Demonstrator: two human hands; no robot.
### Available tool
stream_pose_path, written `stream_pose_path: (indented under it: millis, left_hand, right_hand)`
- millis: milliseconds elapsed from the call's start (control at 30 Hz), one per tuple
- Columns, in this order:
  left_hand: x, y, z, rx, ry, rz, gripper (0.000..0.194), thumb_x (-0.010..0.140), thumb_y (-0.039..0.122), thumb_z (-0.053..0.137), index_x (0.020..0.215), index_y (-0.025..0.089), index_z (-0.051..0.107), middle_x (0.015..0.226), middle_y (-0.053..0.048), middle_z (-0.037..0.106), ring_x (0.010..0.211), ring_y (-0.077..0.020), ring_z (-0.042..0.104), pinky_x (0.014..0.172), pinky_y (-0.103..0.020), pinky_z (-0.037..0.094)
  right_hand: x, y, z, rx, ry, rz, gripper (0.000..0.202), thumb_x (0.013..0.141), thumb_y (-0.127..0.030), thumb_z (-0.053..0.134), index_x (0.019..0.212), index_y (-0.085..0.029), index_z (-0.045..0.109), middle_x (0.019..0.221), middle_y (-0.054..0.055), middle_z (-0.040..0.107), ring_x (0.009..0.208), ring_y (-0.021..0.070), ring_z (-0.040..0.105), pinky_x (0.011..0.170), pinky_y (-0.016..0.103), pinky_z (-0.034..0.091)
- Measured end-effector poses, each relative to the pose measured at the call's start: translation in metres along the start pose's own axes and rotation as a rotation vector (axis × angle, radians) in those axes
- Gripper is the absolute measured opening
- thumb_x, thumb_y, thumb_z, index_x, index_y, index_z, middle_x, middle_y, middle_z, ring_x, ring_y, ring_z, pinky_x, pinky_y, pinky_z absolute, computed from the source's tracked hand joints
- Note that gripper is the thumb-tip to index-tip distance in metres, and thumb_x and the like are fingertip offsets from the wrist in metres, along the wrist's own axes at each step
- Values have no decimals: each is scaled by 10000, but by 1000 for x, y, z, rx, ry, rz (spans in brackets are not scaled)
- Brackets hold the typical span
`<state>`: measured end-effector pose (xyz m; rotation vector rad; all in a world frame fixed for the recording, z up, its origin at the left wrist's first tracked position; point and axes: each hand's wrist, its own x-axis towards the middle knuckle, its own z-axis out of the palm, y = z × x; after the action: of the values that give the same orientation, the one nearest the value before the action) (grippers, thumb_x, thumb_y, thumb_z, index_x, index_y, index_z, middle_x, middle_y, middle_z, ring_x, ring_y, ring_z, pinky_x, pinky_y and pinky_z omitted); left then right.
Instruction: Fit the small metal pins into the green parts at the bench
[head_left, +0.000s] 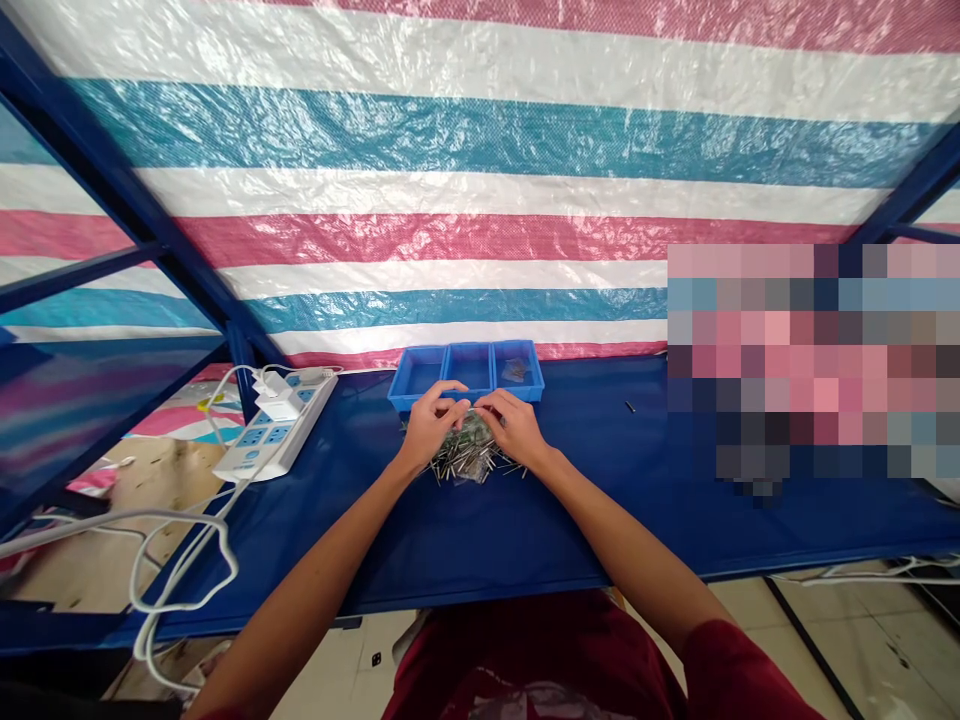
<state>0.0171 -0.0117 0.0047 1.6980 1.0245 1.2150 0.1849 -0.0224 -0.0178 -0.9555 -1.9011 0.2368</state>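
Note:
My left hand (pixel 438 425) and my right hand (pixel 513 424) are close together over a pile of small metal pins (pixel 469 460), just in front of a blue three-compartment tray (pixel 517 394). The fingers of both hands are pinched at the pile's far side; what lies between the fingertips is too small to make out. Clear plastic is mixed in with the pins. In the tray's right compartment lies a small clear bag (pixel 515 370). Nothing shows in the left and middle compartments.
A white power strip (pixel 276 430) with plugs and looped white cables (pixel 225 540) sits at the table's left. One small dark pin (pixel 630 406) lies to the right on the blue table (pixel 600 470). Striped sheeting (pixel 450 190) hangs behind. The far right is pixelated.

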Motion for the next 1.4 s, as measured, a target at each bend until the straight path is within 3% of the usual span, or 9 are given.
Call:
stream_pose_path:
  millis: [200, 500, 633, 800, 933, 1033, 1133, 1267, 1400]
  left_hand:
    - [2, -6, 2, -78, 46, -10, 295, 690, 380, 738, 878, 153, 711, 722, -49, 701, 570, -145, 605, 535, -252, 497]
    - [1, -5, 5, -36, 96, 15, 247, 741, 398, 693, 705, 155, 719, 637, -33, 672, 561, -147, 569, 570, -270, 478]
    - [-3, 0, 6, 53, 93, 26, 340, 774, 409, 653, 550, 154, 625, 503, 6, 550, 485, -109, 478, 495, -232, 392]
    - [13, -7, -4, -33, 302, -89, 388, 766, 406, 646, 494, 152, 536, 425, 45, 405, 397, -63, 353, 403, -201, 273]
    - [37, -10, -21, -184, 531, -246, 331, 705, 434, 684, 603, 130, 605, 489, 33, 484, 364, -47, 361, 354, -182, 207]
    - [42, -7, -31, -214, 461, -299, 418, 716, 502, 662, 875, 115, 671, 636, -25, 617, 372, -57, 407, 345, -180, 206]
    - [35, -5, -36, -63, 308, -250, 427, 740, 512, 634, 907, 121, 679, 655, -35, 631, 383, -71, 418, 360, -197, 246]
    - [23, -4, -43, 391, 38, -1, 307, 766, 449, 617, 771, 153, 699, 640, -31, 634, 503, -119, 498, 499, -237, 377]
    - [18, -4, -47, 736, -184, 222, 312, 829, 453, 545, 827, 187, 709, 783, -37, 652, 596, -138, 525, 601, -260, 401]
  right_hand:
    - [0, 5, 1, -25, 106, 66, 261, 973, -311, 411, 884, -192, 626, 797, 45, 628, 742, 157, 586, 709, 257, 444]
    - [0, 4, 2, -21, 109, 93, 332, 977, -350, 386, 819, -186, 627, 731, 36, 611, 692, 152, 569, 678, 256, 431]
    - [0, 3, 1, -25, 135, 96, 335, 973, -353, 385, 839, -172, 633, 724, 36, 609, 661, 150, 555, 650, 259, 417]
    - [0, 5, 0, -6, 154, 145, 339, 974, -346, 369, 871, -170, 640, 746, 39, 630, 662, 148, 563, 654, 259, 420]
    - [0, 6, 1, -11, 145, 155, 340, 970, -346, 373, 859, -175, 646, 765, 45, 645, 667, 151, 570, 652, 260, 422]
    - [0, 7, 2, -18, 139, 155, 342, 969, -342, 372, 849, -179, 647, 771, 47, 649, 673, 152, 575, 651, 260, 422]
    - [0, 7, 1, -29, 137, 149, 339, 967, -333, 375, 838, -175, 645, 764, 46, 647, 658, 148, 567, 647, 261, 421]
    - [0, 8, 0, -52, 139, 145, 324, 958, -316, 391, 817, -169, 643, 746, 45, 645, 631, 143, 553, 628, 260, 410]
    - [1, 10, 0, -83, 118, 156, 308, 947, -301, 405, 797, -176, 643, 743, 45, 652, 635, 147, 559, 629, 261, 410]
